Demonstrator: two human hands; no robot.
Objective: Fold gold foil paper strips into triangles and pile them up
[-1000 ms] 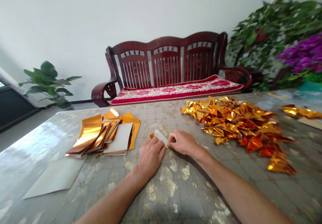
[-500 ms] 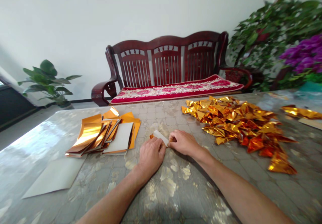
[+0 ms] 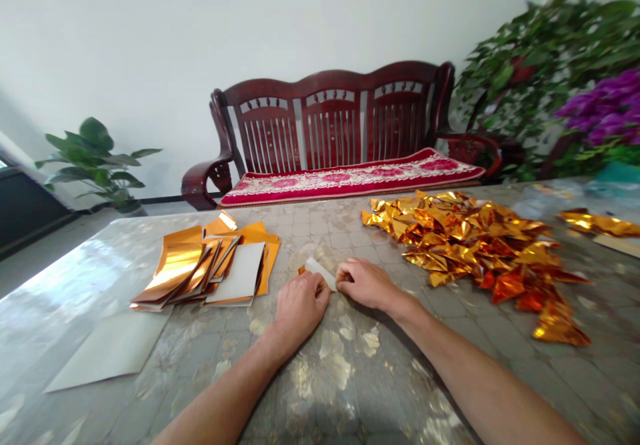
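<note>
A small folded piece of foil paper (image 3: 321, 272), pale side up with a bit of gold at its left end, lies at the middle of the table between both hands. My left hand (image 3: 303, 301) is closed on its near left part, fingers bent and partly hiding it. At the right end, my right hand (image 3: 364, 281) pinches the paper's edge between thumb and curled fingers. To the left sits a loose stack of gold foil sheets (image 3: 183, 263), some with the pale backing up. Folded gold foil pieces (image 3: 460, 238) form a heap on the right.
A single pale sheet (image 3: 113, 351) lies flat at the table's left. Clear plastic (image 3: 545, 197) and a strip of gold foil (image 3: 600, 221) rest at the far right. Behind the table (image 3: 320, 391) stand a dark wooden bench (image 3: 330, 121) and potted plants (image 3: 100, 165).
Both hands stay almost in place. My right hand has shifted very slightly to the right along the paper; the stack and the heap are unchanged.
</note>
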